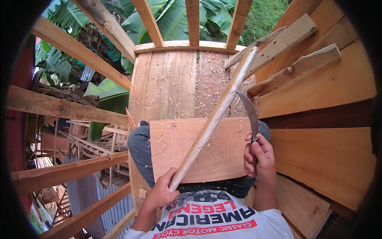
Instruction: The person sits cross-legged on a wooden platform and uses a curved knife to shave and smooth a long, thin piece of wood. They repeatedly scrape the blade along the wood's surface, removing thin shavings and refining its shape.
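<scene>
My left hand [162, 192] grips the near end of a long pale wooden stick [215, 117] that slants up and to the right over my lap. My right hand [259, 155] is closed on the handle of a curved knife [250, 110], whose blade points up beside the stick, near but apart from it. A flat wooden board [223, 159] lies across my knees under the stick, with shavings on it.
I sit on a raised plank floor [171, 83] littered with wood shavings. Wooden rails [59, 107] run along the left and far edges, with a drop and banana leaves beyond. Plank walls [326, 151] and loose offcuts [286, 40] stand at right.
</scene>
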`<state>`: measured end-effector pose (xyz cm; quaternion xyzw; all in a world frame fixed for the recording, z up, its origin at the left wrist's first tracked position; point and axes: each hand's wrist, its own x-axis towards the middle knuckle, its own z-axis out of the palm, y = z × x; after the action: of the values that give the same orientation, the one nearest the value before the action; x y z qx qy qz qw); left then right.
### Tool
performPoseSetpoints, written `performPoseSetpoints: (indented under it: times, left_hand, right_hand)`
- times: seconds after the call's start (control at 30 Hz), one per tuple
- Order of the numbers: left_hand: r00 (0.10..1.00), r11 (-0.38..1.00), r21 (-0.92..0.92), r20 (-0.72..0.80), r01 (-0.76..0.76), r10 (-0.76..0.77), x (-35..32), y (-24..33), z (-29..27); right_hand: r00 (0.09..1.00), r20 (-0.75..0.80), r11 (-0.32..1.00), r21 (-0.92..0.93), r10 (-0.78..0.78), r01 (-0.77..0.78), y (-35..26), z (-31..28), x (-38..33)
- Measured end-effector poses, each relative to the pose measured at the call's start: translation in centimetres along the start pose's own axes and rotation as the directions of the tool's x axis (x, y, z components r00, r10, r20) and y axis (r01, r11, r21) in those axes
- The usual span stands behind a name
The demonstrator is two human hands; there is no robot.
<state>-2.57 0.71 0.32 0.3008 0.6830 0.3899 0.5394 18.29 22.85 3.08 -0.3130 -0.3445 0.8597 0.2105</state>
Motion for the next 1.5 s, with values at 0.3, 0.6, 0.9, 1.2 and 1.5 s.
performPoseSetpoints:
  times: [0.3, 0.6, 0.9, 1.2, 1.5]
  left_hand:
    - [1.000, 1.000, 0.016, -0.013, -0.002, 0.002, 0.0, -0.1, 0.0]
    - [0.998, 0.994, 0.106, -0.051, 0.040, -0.034, -0.2, 1.6, 0.3]
    - [0.993, 0.963, 0.268, -0.115, -0.008, 0.041, -0.4, 2.6, -1.1]
    - [0.995, 0.965, 0.260, -0.087, -0.026, 0.051, 0.2, 2.5, -1.5]
    - [0.997, 0.971, 0.237, -0.057, -0.037, 0.052, 0.5, 2.1, -1.6]
  right_hand:
    - [0.995, 0.061, 0.993, -0.096, 0.075, -0.069, -0.1, 0.4, -0.4]
    - [0.950, 0.197, 0.967, -0.129, 0.241, -0.219, 0.6, 0.6, -0.6]
    - [0.918, 0.278, 0.947, -0.233, 0.281, -0.220, 0.3, 0.5, -0.9]
    - [0.973, 0.175, 0.971, -0.211, 0.153, -0.115, 0.5, 1.0, -0.4]
    - [0.977, 0.123, 0.945, -0.299, 0.174, -0.131, 0.2, 0.7, -0.2]
